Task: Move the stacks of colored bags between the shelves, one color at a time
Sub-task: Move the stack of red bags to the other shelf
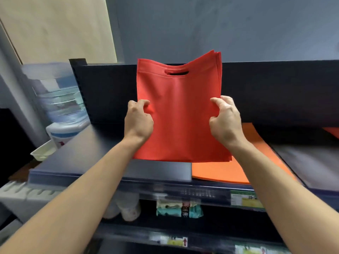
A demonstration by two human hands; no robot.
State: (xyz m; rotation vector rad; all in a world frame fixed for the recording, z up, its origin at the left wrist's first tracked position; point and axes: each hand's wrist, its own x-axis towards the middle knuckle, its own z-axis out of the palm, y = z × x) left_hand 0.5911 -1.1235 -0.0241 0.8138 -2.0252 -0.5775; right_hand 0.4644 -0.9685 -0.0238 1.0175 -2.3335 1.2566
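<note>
Left hand (138, 119), right hand (226, 120) (pinching)

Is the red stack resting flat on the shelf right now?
No. Both the left hand and right hand hold the red stack upright above the shelf.

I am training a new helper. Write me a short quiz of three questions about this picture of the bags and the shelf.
1. True or false: both hands grip the red bag stack, the left hand on its left edge and the right hand on its right edge.
2. Which colour is the stack lying flat on the top shelf, just right of the red one? A) green B) orange C) blue
3. Fill in: the cut-out handle of the red bags points ____ (up or down).

Key: 1 true; 2 B, the orange stack; 3 up.
</note>
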